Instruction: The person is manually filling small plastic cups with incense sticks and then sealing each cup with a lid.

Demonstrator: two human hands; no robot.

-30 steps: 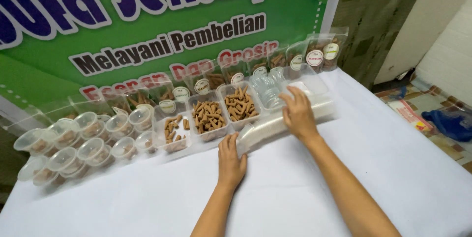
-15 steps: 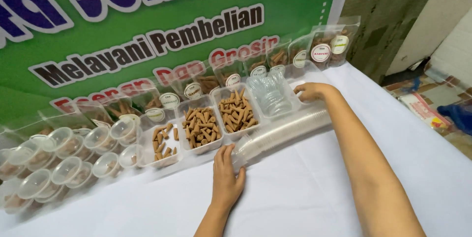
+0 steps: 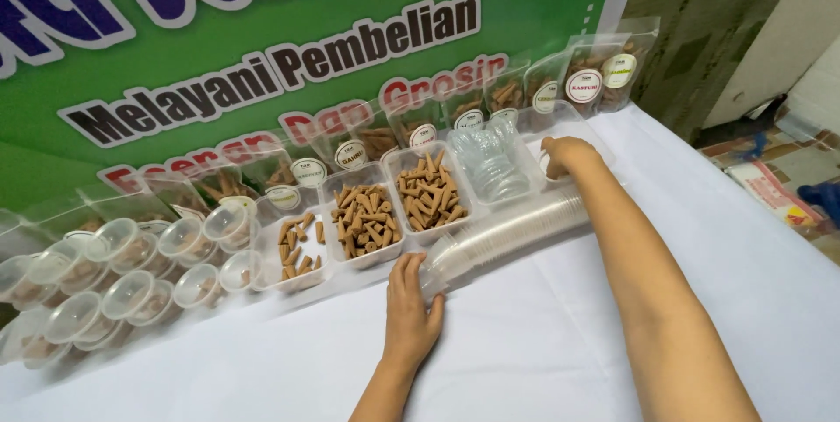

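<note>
The stack of clear cups (image 3: pixel 512 229) lies between both hands, left fingers (image 3: pixel 411 269) spread against its end, right fingers (image 3: pixel 553 146) curled at the other.

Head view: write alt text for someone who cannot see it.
A person's left hand and right hand touch opposite ends of a long stack of clear cups lying on a white table. Behind are trays of brown cones, lidded tubs and a green banner.
</note>
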